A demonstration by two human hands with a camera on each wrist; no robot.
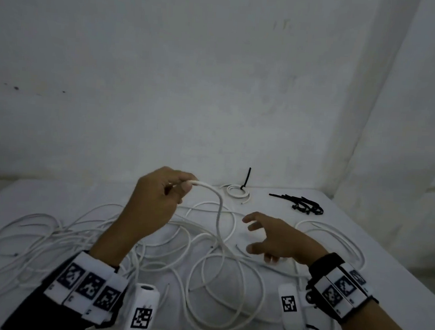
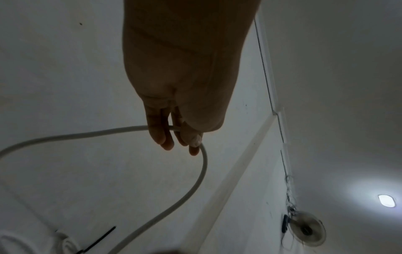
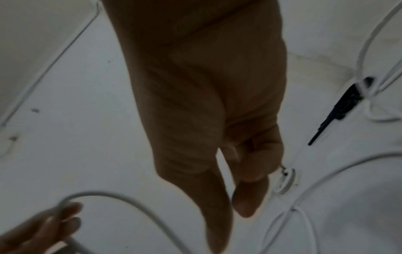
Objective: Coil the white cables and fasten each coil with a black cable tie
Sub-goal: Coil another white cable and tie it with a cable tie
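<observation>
My left hand [image 1: 181, 185] is raised over the table and pinches a white cable [image 1: 219, 203] between thumb and fingers. The cable droops from that hand into a tangle of loose white cables [image 1: 204, 262] on the table. In the left wrist view the cable [image 2: 195, 185] loops under my fingers [image 2: 165, 137]. My right hand [image 1: 260, 235] hovers just right of the hanging cable, fingers spread, holding nothing. One small tied coil [image 1: 236, 190] with a black tie lies at the back. A pile of black cable ties [image 1: 303, 205] lies at the back right.
The table [image 1: 376, 240] wears a white cloth and stands in a corner of white walls. More loose cable loops lie at the far left [image 1: 26, 231] and at the right [image 1: 340, 235]. The right wrist view shows the tie pile [image 3: 343, 106].
</observation>
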